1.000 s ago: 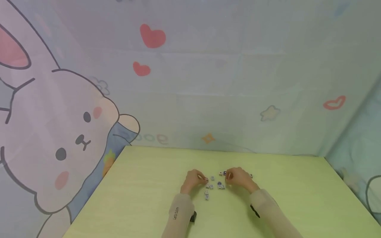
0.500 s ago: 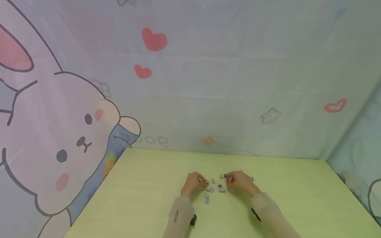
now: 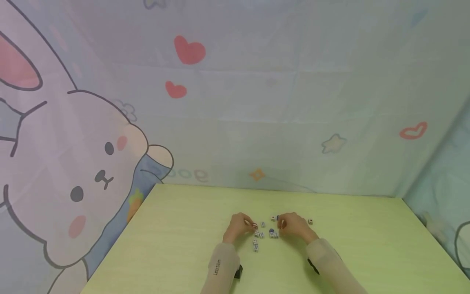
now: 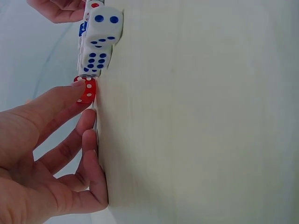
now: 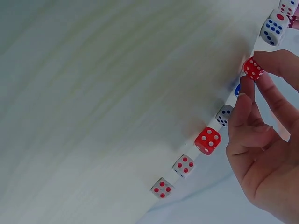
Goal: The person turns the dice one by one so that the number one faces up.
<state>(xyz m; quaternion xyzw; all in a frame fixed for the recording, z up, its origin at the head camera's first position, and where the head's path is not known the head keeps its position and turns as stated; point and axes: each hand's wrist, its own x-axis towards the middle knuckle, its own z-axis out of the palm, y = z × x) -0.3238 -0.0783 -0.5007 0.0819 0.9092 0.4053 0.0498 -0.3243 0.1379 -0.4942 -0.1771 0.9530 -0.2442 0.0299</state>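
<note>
At a yellow-green counter (image 3: pixel 176 241), a bare left hand (image 3: pixel 238 228) pinches a red die (image 4: pixel 88 92) just beside white dice (several (image 3: pixel 262 235) sit between the hands) while the right hand (image 3: pixel 295 224) pinches a second red die (image 5: pixel 253 68).

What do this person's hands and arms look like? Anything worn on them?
The left hand and right hand are ungloved. The left sleeve, with small dark lettering, and right sleeve are long and pale beige. A small black piece shows beside each.
</note>
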